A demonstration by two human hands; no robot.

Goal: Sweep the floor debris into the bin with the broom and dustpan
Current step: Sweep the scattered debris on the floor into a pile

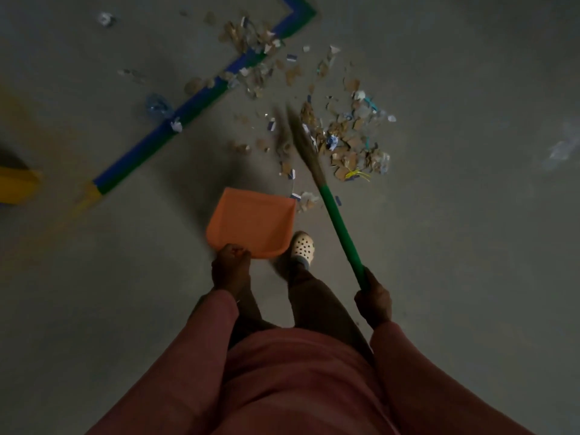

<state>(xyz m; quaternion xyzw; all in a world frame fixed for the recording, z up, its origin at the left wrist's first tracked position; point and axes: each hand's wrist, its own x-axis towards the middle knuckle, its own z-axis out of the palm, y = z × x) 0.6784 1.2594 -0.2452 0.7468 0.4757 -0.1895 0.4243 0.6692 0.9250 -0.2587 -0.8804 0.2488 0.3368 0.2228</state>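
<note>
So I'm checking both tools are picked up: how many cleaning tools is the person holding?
2: the orange dustpan in the left hand, the green-handled broom in the right hand.

A blue-and-green tape line (201,98) crosses the grey floor (470,215), with a yellow object (15,186) at the floor's left edge.

broom (340,229) gripped, orange dustpan (251,222) held, debris (345,130)

Long pink sleeves (201,340) on both arms, matching pink top (301,381) over the torso, dark brown trousers (317,306), cream perforated clog (302,248) over a grey sock
</note>
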